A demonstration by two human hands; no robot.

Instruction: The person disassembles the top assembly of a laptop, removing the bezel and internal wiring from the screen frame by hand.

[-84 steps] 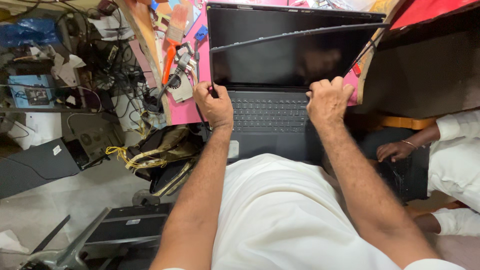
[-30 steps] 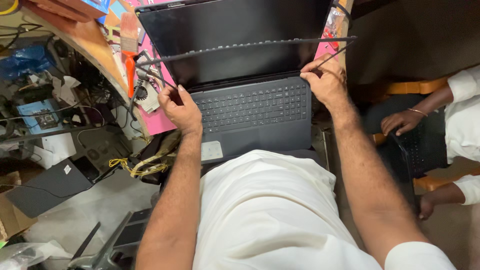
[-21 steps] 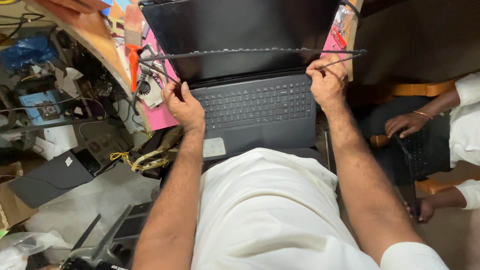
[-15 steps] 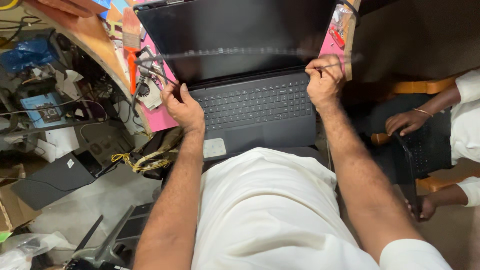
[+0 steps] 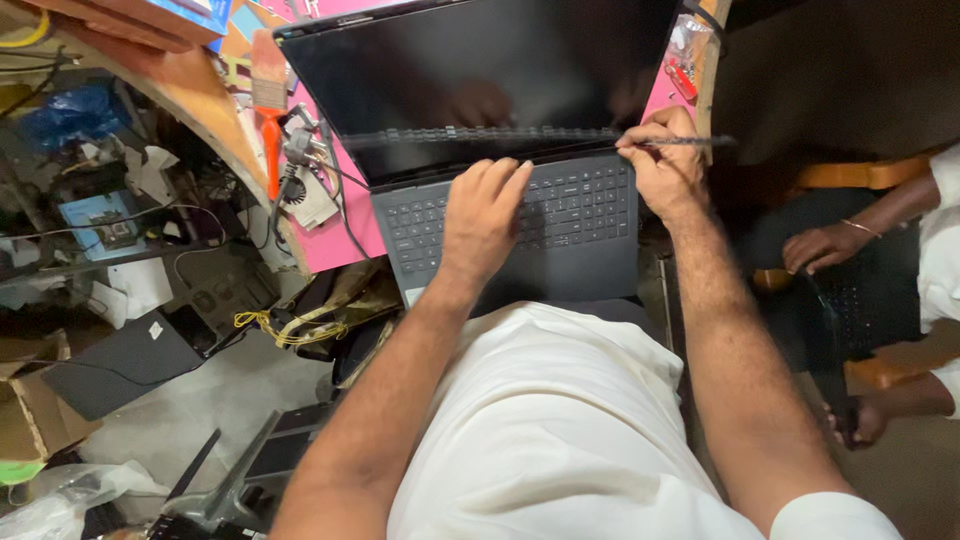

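Note:
An open black laptop point(image 5: 600, 250) with a dark screen rests in front of me, partly on a pink surface point(image 5: 330, 240). My left hand point(image 5: 485, 215) lies flat on the keyboard's middle with its fingers spread and holds nothing. At the keyboard's upper right corner, my right hand point(image 5: 665, 165) pinches a long thin dark strip point(image 5: 520, 135). The strip runs leftward along the bottom of the screen, just above the hinge, and its short end pokes out to the right of my fingers.
An orange-handled brush point(image 5: 268, 100) and cables lie left of the laptop. Left of me are cluttered boxes, a yellow cord point(image 5: 290, 325) and a dark flat device point(image 5: 120, 360) on the floor. Another person's hand point(image 5: 820, 245) rests at the right, by a wooden seat.
My left hand has let go of the strip's left end and moved right onto the keyboard. The strip has come down from mid-screen to the screen's bottom edge, still pinched in my right hand.

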